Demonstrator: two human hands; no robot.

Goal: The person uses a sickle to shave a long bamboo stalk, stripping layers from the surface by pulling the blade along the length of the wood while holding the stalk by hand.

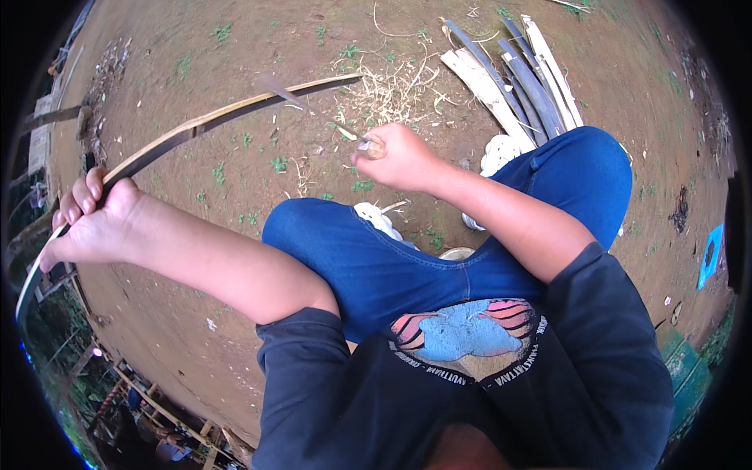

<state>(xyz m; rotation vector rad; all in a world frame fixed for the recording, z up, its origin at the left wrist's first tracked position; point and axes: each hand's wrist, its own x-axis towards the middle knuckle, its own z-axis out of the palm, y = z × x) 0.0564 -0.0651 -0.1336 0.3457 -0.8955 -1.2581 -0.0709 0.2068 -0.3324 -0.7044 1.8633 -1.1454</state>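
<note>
My left hand [110,215] is closed around a long, narrow split strip [192,128], which looks like bamboo, pale along its edge and dark on its side. The strip runs from the far left up past the middle, its far end close to a heap of curly shavings [399,90] on the ground. In front of my knees, my right hand [403,160] grips a knife [325,117] by its wooden handle. Its blade points up and left toward the strip and is smeared by motion; whether it touches the strip I cannot tell.
Several split pieces [536,86], dark on one face and pale on the other, lie on the bare earth [235,180] at the upper right. White shoes [501,154] show by my bent legs in blue jeans [376,270]. A bright blue object [711,257] lies far right.
</note>
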